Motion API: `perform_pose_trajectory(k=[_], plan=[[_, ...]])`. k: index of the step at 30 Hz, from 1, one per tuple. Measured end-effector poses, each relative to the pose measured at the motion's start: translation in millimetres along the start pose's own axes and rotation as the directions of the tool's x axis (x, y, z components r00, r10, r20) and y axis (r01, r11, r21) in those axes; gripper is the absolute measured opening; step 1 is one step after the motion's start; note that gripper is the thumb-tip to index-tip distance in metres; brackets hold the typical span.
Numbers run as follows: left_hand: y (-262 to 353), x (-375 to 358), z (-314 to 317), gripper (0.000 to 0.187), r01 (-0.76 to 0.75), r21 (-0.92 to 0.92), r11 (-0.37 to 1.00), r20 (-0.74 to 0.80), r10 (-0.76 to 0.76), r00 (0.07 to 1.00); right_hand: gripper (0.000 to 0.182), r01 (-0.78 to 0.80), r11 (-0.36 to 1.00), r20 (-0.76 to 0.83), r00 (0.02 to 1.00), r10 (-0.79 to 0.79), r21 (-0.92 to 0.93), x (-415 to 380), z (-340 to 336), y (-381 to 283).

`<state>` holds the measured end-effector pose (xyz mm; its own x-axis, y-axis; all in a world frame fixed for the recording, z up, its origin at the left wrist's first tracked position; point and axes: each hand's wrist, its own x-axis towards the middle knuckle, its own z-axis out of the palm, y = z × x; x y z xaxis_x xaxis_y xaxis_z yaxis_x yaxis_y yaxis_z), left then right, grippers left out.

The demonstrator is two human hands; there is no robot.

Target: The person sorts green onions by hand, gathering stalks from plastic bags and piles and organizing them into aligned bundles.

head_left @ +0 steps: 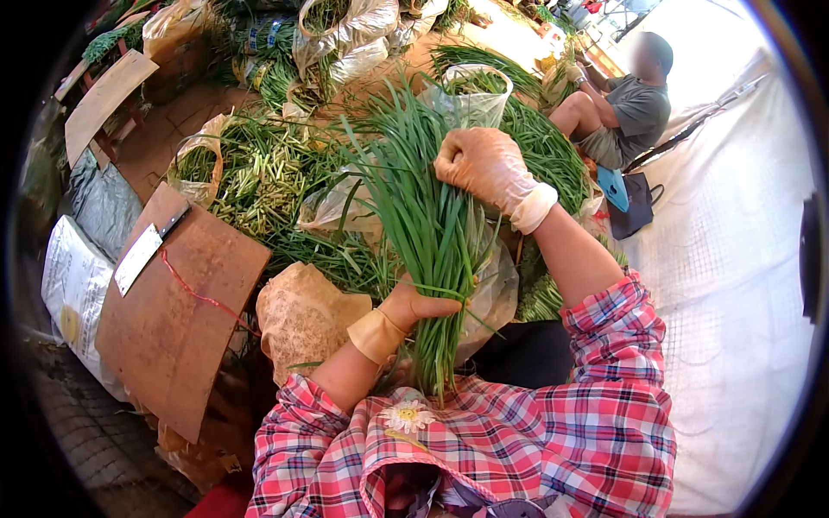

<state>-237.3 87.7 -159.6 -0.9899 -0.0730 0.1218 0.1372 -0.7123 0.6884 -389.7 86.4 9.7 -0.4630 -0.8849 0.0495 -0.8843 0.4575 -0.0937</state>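
A thick bunch of long green garlic chives [413, 216] stands nearly upright in front of my chest, its lower ends near my plaid shirt. My left hand [420, 304] is closed around the bunch low down, thumb across the front. A pale glove cuff circles that wrist. At the bunch's upper right, my right hand [485, 164], in a thin translucent glove, is curled with its fingers drawn together against the leaves. Whatever its fingers may pinch is hidden. Clear plastic [494, 298] lies behind the bunch.
Loose cut greens [268, 177] are heaped beyond my left arm. A cleaver [142, 255] rests on a brown board [186, 302] at the left. Plastic bags of greens [345, 43] fill the back. Another person [635, 116] sits at the upper right, beside a white sheet wall [725, 285].
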Motion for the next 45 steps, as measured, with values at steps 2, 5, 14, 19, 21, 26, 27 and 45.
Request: perform_pose_trajectory(k=[2,5,14,19,21,26,27,45], plan=[[-2,0,-1,0.062,0.001,-0.008,1.0,-0.001,-0.001,1.0,0.022,-0.005,0.999,-0.128,0.992,0.012,0.054,2,0,8],[-4,0,-4,0.06,-0.015,0.004,1.0,0.009,0.015,1.0,0.02,0.024,0.944,-0.246,0.967,0.061,0.329,8,-12,26],[10,-6,-14,0.059,-0.038,-0.143,0.989,-0.143,0.018,0.989,0.032,-0.022,0.942,-0.322,0.937,0.137,0.335,-23,-68,93],[21,-4,-23,0.057,-0.173,-0.139,0.975,-0.23,0.138,0.963,0.022,-0.268,0.888,0.331,0.933,0.142,0.374,-80,9,78],[24,-5,-22,0.056,-0.187,-0.102,0.977,-0.272,0.153,0.95,0.026,-0.299,0.742,0.303,0.943,0.136,0.6,-85,5,42],[14,0,-26,0.046,-0.29,0.101,0.952,-0.312,0.307,0.899,0.036,-0.16,0.65,0.191,0.981,0.023,0.743,-76,41,-9],[13,-1,-27,0.042,-0.302,0.056,0.952,-0.335,0.303,0.892,0.033,-0.176,0.593,0.198,0.98,0.029,0.786,-74,51,-12],[72,-17,-58,0.033,-0.475,-0.134,0.87,-0.618,0.302,0.726,0.022,-0.01,-0.518,0.065,0.994,0.088,0.855,-116,65,49]])
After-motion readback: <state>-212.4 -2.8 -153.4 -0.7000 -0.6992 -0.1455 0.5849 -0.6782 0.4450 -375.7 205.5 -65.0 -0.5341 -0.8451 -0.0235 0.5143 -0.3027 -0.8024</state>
